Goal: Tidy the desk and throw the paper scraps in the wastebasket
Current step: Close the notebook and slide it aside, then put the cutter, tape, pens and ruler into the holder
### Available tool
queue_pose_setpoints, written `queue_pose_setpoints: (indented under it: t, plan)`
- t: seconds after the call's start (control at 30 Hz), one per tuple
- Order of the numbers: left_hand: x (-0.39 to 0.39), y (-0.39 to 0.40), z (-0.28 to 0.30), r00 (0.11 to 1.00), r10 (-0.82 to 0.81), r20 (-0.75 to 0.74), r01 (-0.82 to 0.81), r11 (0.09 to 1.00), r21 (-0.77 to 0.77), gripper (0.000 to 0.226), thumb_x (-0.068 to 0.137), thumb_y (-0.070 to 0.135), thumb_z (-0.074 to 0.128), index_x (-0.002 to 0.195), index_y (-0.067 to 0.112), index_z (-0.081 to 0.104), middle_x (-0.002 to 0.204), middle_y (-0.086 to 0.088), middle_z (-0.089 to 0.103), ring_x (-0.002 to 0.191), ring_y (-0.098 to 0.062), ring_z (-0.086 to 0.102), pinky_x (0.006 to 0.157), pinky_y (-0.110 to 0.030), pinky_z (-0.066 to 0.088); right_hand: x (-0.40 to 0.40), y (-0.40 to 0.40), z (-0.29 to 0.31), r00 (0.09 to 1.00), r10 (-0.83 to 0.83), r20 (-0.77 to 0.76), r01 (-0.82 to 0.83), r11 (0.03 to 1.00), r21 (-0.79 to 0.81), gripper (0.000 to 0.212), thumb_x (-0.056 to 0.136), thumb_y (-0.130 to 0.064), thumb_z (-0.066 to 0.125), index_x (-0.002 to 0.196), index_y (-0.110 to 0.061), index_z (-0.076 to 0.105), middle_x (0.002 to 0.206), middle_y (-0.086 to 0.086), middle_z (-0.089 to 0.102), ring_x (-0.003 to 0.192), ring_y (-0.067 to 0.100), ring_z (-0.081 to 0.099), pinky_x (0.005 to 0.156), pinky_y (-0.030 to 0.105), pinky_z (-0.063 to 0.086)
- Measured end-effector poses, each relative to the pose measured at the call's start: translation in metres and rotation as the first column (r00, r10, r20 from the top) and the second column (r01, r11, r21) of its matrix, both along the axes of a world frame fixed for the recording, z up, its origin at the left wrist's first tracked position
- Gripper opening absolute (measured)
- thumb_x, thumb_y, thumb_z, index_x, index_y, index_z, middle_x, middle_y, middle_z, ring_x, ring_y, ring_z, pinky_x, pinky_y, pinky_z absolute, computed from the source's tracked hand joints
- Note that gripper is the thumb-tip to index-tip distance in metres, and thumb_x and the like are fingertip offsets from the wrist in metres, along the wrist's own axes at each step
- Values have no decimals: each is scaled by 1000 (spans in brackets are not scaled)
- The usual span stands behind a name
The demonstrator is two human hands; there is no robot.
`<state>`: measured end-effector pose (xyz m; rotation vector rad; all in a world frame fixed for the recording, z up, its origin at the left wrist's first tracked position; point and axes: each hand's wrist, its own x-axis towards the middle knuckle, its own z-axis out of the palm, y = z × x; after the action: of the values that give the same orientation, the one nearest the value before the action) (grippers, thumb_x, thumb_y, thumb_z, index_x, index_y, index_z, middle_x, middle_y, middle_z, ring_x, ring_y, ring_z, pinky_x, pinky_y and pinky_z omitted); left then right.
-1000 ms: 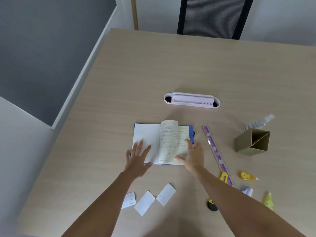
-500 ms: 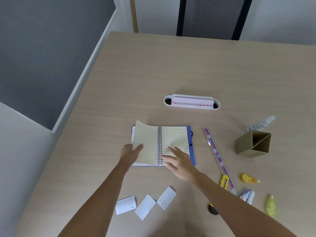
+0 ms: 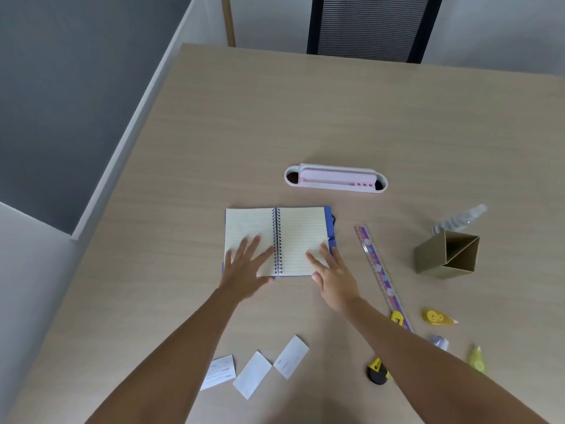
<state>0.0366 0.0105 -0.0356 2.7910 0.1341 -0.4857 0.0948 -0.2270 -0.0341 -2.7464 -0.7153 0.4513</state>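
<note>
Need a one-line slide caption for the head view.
Both hands, left and right, press flat an open blue spiral-bound lined notebook on the light wooden desk; three white paper scraps lie nearer.

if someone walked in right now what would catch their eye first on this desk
Most likely the open spiral notebook at the desk's middle, with the left hand and right hand flat on its pages. Next, three paper scraps lying near the front edge, and the purple ruler to the notebook's right.

Soft even light, faint shadows, wide-angle edge bending, slight blur
</note>
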Motion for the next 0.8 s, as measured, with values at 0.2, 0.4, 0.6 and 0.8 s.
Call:
queue_pose_setpoints:
  t: [0.2,0.4,0.6,0.8]
  plan:
    - [58,21,9,995,34,-94,-35,999,-6,75,85,54,55,147,44,14,162,5,-8,150,-25,-10,117,-59,7,47,30,8,997,-45,-57,43,998,-40,52,99,-23,36,146,-38,18,161,1,5,148,26,-1,108,41,40]
    - [72,36,11,993,37,-113,-43,998,-49,77,84,50,61,146,48,16,162,7,-10,149,-23,-14,116,-62,3,55,40,9,995,-48,-85,44,998,-54,55,99,-20,36,147,-37,15,161,2,2,148,28,-2,105,40,42]
    - [63,20,20,986,102,-129,-113,990,-84,89,82,53,62,150,39,6,160,1,-22,148,-22,-17,117,-57,1,58,31,24,983,-8,-181,-7,996,-85,63,97,-36,40,148,-33,3,160,9,1,147,32,-2,119,46,18]
    - [50,-33,36,981,183,68,-164,961,-224,78,86,35,64,149,23,21,162,-6,4,150,-24,0,119,-52,13,39,-34,69,989,-141,48,125,959,255,47,95,-21,45,141,-13,37,144,15,43,139,33,30,116,42,25]
